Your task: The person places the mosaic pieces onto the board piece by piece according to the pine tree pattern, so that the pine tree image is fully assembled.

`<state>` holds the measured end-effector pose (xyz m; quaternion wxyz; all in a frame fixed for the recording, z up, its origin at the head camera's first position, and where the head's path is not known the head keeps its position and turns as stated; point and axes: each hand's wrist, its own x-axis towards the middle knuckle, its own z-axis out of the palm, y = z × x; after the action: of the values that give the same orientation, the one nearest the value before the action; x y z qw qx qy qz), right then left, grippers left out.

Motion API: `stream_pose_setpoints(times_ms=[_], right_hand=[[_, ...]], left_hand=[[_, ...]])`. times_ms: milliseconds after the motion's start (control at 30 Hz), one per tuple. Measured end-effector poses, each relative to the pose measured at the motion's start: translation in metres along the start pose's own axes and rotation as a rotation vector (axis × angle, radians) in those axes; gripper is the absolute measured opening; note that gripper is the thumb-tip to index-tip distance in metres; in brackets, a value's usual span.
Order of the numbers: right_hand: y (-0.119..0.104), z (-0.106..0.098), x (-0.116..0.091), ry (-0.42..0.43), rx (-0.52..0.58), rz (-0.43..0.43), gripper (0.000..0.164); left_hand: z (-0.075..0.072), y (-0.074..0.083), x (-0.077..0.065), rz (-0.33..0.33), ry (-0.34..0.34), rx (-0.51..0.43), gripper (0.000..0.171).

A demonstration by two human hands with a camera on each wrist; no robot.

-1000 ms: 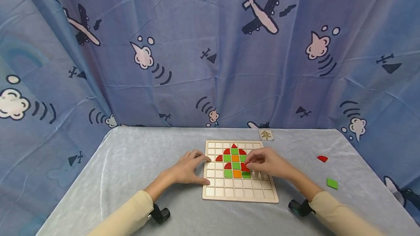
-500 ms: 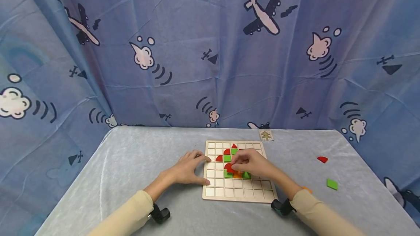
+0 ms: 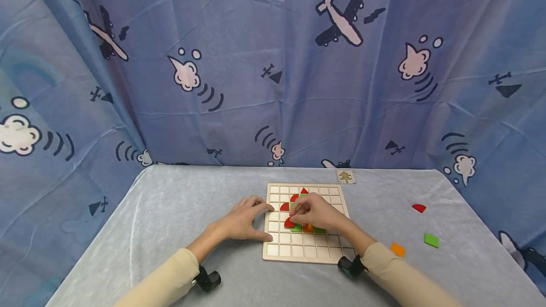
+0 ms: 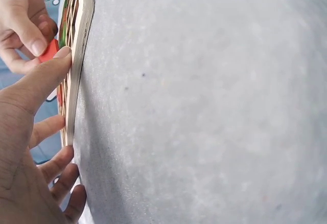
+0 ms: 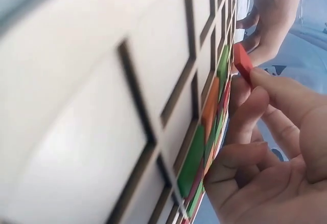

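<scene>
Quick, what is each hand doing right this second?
Left hand: open, fingers resting against the left edge of the wooden grid board, holding nothing.
Right hand: pinching a red quarter-round tile over the board.

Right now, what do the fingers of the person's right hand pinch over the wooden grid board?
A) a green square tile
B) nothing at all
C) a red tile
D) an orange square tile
C: the right hand pinches a red tile at its fingertips above the grid board.
</scene>
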<state>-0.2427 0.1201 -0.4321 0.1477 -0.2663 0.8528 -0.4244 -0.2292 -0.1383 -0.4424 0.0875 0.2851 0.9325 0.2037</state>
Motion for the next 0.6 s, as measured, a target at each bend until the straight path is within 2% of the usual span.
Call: stream_pose_setpoints(times_ms=[300,600], right_hand=[[-0.003,0.007,0.005,0.002,-0.030,-0.045,0.004],[-0.002,0.011,0.006,-0.008,-0.039,-0.042,0.005]], left_hand=[[-0.001,0.001,-0.001,0.002,0.004,-0.008,0.072],[0.000,0.000,0.000,0.003,0.005,-0.003,0.073]])
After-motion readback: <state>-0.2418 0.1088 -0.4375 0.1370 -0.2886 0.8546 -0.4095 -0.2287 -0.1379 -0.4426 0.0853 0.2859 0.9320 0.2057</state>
